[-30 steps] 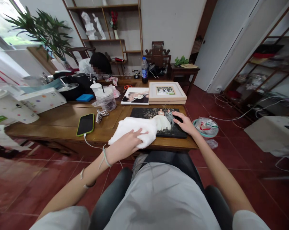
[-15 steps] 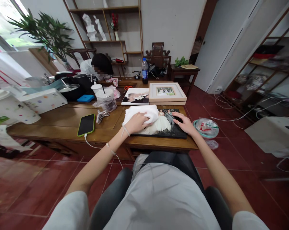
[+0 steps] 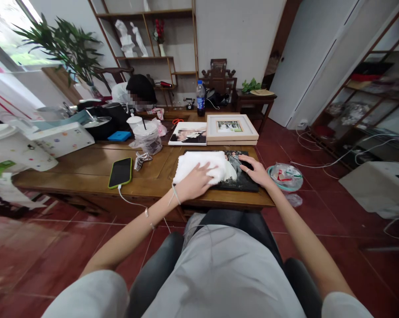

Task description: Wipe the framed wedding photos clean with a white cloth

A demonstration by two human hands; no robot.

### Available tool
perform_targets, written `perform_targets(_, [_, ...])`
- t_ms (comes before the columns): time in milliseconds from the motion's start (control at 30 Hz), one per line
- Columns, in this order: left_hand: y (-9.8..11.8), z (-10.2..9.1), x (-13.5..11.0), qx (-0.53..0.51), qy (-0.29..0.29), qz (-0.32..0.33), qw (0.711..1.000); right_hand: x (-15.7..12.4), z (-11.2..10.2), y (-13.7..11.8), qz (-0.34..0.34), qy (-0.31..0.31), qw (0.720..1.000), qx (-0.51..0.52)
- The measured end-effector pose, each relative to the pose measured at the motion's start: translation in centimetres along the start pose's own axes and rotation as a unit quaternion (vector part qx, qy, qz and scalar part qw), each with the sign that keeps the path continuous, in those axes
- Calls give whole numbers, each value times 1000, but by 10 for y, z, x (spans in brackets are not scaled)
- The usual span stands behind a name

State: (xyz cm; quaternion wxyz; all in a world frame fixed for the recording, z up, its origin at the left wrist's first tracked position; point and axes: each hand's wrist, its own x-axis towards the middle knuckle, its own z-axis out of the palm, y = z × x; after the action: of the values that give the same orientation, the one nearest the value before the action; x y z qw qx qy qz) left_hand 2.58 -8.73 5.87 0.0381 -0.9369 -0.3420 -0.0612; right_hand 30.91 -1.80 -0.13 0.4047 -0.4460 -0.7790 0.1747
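A white towel (image 3: pixel 194 161) lies spread over the left part of a dark wedding photo panel (image 3: pixel 241 181), hiding much of its picture. On top of the towel, my left hand (image 3: pixel 197 180) rests with its fingers spread, not gripping it. My right hand (image 3: pixel 256 171) is at the panel's right side, its fingers apart and touching the surface near the pictured couple. The panel lies flat on the wooden table (image 3: pixel 159 183) near the front edge.
Behind the panel lie a photo print (image 3: pixel 189 137) and a light wooden picture frame (image 3: pixel 232 137). A charging phone (image 3: pixel 120 172), a bagged drink cup (image 3: pixel 147 137) and a cola bottle (image 3: pixel 200 99) stand around. Across the table, a person (image 3: pixel 141 90) leans low. A bin (image 3: pixel 284 176) is on the right floor.
My left hand has slid down and slightly right with the towel, and its fingers have spread from a bunched grasp. The towel lies flatter over more of the picture. My right hand stays put.
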Motion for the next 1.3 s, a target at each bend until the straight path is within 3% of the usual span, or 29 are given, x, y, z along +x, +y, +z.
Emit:
perform_targets(133, [37,-2,-31,-7,-6,32,999,1,1,4,-7,5,1000,-2])
perform_targets(267, [45,1,-38,-13,2,51,999,2,1,4,-3,-2,1000,-7])
perform_targets(433, [17,3,-13,-24,3,50,998,1,0,3,4,-4,1000,-11])
perform_targets(700, [-39,15,61,-39,19,16,999,1,-1,1,1,1,1000,-2])
perform_targets(867, [-52,19,87,-35,30,-8,999,1,-2,2,-1,0,1000,-3])
perform_targets(1033, [-27,16,71,-35,45,-47,997,1,-2,2,7,-5,1000,-11])
perform_targets(1300, [50,6,-3,-11,26,-2,1000,1,-1,3,-5,0,1000,-12])
